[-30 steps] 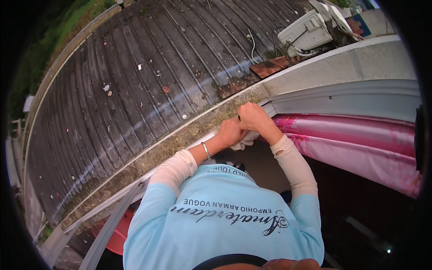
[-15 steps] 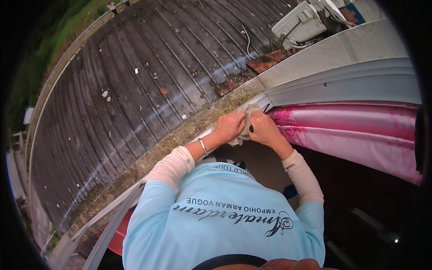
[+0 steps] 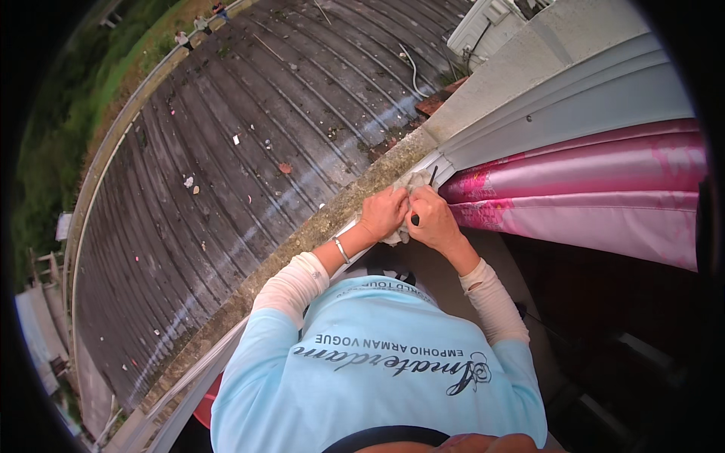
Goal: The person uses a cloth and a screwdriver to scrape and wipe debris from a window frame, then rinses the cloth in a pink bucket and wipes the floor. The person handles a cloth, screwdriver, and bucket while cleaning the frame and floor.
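A crumpled, pale grey-beige cloth (image 3: 414,180) lies on the white window frame (image 3: 445,160) at its far corner. My left hand (image 3: 385,212), with a silver bangle at the wrist, is closed on the near side of the cloth. Right beside it, my right hand (image 3: 436,217) grips a slim tool with a black handle (image 3: 414,220). Its thin dark end (image 3: 433,175) sticks out past my knuckles toward the frame corner. The fingers hide the rest of it, so its exact kind does not show. Part of the cloth hangs below both hands.
A rough concrete ledge (image 3: 332,208) runs outside the window, above a dark ribbed roof (image 3: 249,151) strewn with litter. A pink curtain (image 3: 581,185) hangs on the right. At the top right is a white outdoor unit (image 3: 483,34). Distant people (image 3: 201,25) stand beyond the roof.
The thin dark end of the tool now stands more upright, and my right hand has shifted slightly left, closer to my left hand. The view has turned a little.
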Demonstrator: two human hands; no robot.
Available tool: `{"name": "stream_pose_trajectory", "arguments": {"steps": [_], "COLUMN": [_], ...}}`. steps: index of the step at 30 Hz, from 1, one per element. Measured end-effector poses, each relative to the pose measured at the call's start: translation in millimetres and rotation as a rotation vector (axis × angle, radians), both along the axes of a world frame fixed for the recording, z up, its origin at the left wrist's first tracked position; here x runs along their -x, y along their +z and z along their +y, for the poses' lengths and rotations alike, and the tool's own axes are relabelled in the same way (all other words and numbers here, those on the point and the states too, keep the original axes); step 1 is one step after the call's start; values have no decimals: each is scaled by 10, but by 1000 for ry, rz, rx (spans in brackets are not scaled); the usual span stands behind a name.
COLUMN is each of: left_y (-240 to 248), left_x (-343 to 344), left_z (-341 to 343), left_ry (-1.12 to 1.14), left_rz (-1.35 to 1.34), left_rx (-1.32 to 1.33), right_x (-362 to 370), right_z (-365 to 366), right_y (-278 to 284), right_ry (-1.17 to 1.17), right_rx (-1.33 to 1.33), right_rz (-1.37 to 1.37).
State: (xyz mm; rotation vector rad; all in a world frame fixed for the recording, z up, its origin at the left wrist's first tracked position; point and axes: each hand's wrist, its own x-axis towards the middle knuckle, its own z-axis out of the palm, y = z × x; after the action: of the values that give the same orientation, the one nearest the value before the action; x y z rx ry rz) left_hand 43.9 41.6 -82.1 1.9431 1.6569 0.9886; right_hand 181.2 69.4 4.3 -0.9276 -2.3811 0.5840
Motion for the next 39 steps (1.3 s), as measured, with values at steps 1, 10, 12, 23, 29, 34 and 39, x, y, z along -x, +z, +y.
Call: {"name": "stream_pose_trajectory", "arguments": {"steps": [1,10,12,23,29,34,39], "left_y": [5,2,20,69,8,-20,-1], "left_x": [-6,-7,-5,9,-12,-21,-6], "left_z": [-4,-7,-10,-26,-19,-9,-14], "left_ry": [-3,-8,-7,-27,9,7,2], "left_rz": [-6,-32,-29,-45,-34,-37,-17], "left_rx": [-1,-5,-4,22,-13,-45,-33], "right_x": [-7,-80,-77,109,-23,-89,-44], "right_z": [22,162,156,47,1,-44,-91], "right_y": [-43,-277,-300,-432,-368,-297,-138], "right_ry": [-23,-117,-118,-201,-110,-42,-12], "right_rx": [-10,-46,-57,-172,-169,-159,-153], "right_rz": [26,86,82,20,-15,-57,-51]}}
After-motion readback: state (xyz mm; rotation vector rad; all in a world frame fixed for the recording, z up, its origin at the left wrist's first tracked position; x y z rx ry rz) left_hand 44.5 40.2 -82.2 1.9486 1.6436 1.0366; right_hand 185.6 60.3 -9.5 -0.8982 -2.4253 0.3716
